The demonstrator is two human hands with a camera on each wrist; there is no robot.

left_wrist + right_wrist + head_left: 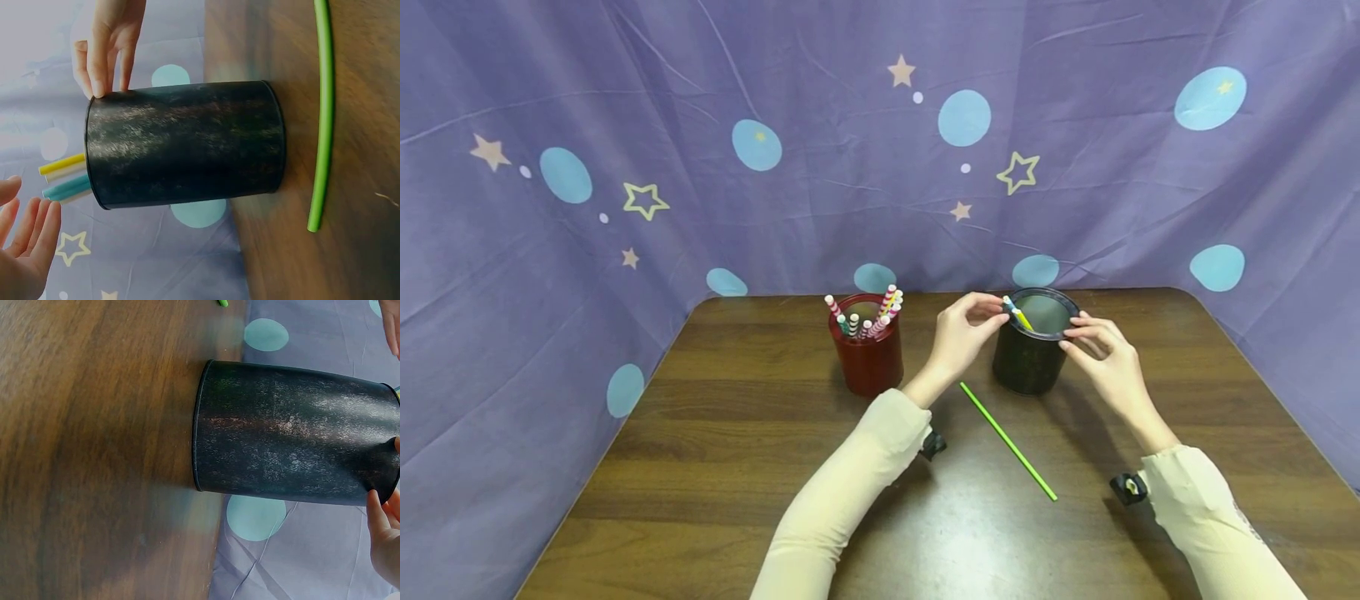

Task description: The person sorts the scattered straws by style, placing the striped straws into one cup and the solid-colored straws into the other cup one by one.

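A black cylindrical can (1028,362) stands upright on the table, with yellow (59,165) and blue straws (67,187) poking out at its left rim. My left hand (961,333) is beside those straw ends, its fingers and thumb spread apart in the left wrist view. At the opposite side, my right hand (1108,362) holds the can's rim with its fingertips and thumb. Its fingertips (375,509) touch the dark wall in the right wrist view. A bright green straw (1009,442) lies on the table in front of the can.
To the left stands a red can (871,367) holding several striped straws (891,304) with white ends. The brown wooden table (737,467) meets a purple curtain (850,167) with stars and blue dots at its back edge.
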